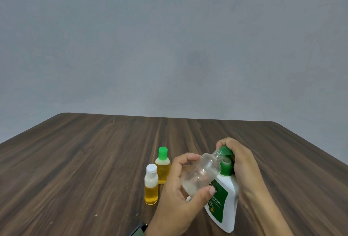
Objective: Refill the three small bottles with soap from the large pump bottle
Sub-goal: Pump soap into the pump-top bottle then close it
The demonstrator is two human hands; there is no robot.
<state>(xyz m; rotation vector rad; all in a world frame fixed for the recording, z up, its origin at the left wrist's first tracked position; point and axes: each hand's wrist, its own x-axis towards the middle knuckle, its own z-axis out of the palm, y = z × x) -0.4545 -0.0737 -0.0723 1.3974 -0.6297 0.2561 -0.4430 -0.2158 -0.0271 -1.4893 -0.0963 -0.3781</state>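
Pump bottle [225, 200] mid-table, right hand [243, 162] on pump, far edge distant

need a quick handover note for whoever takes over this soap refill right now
Left hand: grips the clear small bottle, uncapped and tilted, its mouth up at the pump spout. It looks empty.
Right hand: curled over the green pump head of the large pump bottle, which leans on the table.
Done: the green-capped small bottle and the white-capped small bottle stand capped left of the hands, both holding yellow soap.
Left: pump soap into the clear bottle and cap it; its cap is not clearly in view.
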